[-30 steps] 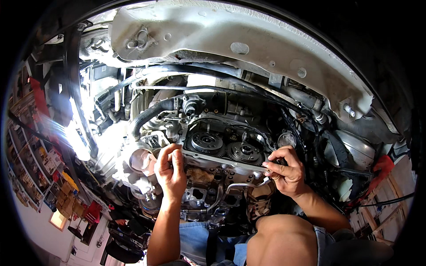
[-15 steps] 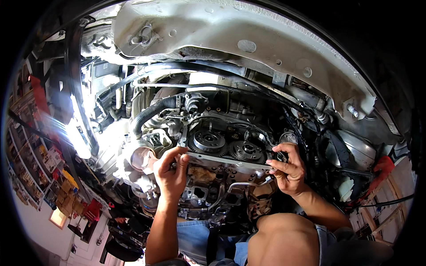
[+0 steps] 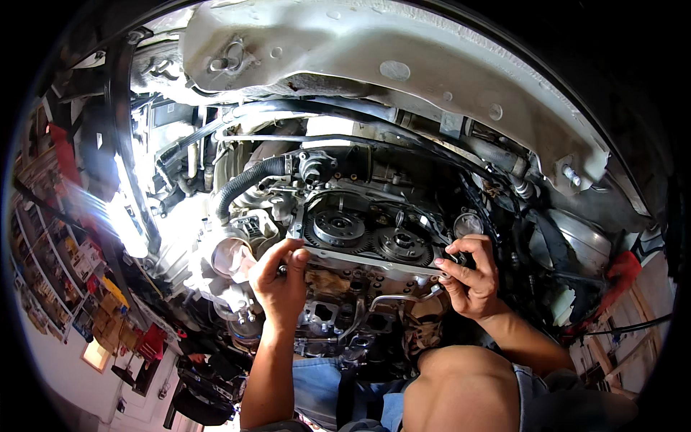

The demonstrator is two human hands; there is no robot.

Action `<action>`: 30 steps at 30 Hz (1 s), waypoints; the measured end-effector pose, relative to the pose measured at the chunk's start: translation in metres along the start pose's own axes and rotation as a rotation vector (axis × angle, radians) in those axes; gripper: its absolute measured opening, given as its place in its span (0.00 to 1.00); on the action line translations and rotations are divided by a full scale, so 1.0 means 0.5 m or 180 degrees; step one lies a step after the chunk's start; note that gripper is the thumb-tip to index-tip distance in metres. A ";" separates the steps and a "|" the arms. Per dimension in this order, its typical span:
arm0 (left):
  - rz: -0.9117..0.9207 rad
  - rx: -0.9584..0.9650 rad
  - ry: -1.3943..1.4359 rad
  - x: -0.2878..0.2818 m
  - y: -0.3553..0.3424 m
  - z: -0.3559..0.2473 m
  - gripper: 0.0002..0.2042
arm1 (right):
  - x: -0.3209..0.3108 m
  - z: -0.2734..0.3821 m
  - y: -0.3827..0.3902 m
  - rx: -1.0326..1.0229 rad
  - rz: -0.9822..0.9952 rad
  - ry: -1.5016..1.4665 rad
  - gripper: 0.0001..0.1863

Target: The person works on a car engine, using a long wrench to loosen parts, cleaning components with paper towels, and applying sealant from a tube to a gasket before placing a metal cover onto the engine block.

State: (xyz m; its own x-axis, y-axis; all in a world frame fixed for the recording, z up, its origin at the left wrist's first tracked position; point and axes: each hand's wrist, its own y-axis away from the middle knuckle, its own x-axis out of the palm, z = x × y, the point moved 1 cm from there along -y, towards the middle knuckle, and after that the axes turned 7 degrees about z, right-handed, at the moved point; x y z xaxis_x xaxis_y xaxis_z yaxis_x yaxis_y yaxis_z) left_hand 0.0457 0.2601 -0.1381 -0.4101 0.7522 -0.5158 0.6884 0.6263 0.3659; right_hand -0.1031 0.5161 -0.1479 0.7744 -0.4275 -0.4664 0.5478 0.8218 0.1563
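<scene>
Two round toothed gears, a left gear [image 3: 338,229] and a right gear [image 3: 400,245], sit side by side in the engine, with a thin grey metal frame [image 3: 360,261] running around and in front of them. At the frame's left corner my left hand [image 3: 279,284] is closed, index finger and thumb at its edge. My right hand [image 3: 471,277] has bent fingers at the right corner, closed on that end. The fingertips' exact contact is partly hidden. Below the frame, a bent silver pipe [image 3: 392,299] crosses the engine block.
A ribbed black hose [image 3: 248,183] curves left of the gears, above a round open metal port [image 3: 229,258]. A bright work lamp [image 3: 128,216] shines at the left. Overhead hangs a pale metal panel [image 3: 345,50]. My bare knee [image 3: 461,389] is raised near the right forearm.
My left thumb has shifted slightly up and toward the frame. The fingers of my right hand have moved a little at their corner. Both hands stay at the frame's ends.
</scene>
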 end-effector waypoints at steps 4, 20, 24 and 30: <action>-0.0054 -0.0035 -0.0178 -0.006 -0.015 -0.013 0.07 | -0.006 0.011 -0.012 -0.0129 -0.0171 0.0206 0.13; 0.0450 -0.0160 -0.0230 -0.018 -0.047 -0.001 0.04 | -0.012 0.008 -0.016 -0.0186 -0.0070 0.0049 0.09; 0.0528 -0.0200 -0.0124 -0.023 -0.050 0.002 0.04 | -0.015 0.003 -0.013 -0.0167 -0.0070 0.0009 0.10; 0.0539 0.0198 -0.0202 -0.019 -0.071 -0.033 0.03 | -0.027 0.006 -0.020 -0.0273 -0.0220 0.0161 0.11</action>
State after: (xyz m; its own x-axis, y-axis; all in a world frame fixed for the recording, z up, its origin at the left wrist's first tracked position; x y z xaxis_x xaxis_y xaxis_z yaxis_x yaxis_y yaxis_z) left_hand 0.0152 0.2339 -0.1334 -0.2482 0.8300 -0.4994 0.7808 0.4766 0.4040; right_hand -0.1181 0.5122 -0.1406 0.7177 -0.4665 -0.5170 0.5685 0.8213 0.0481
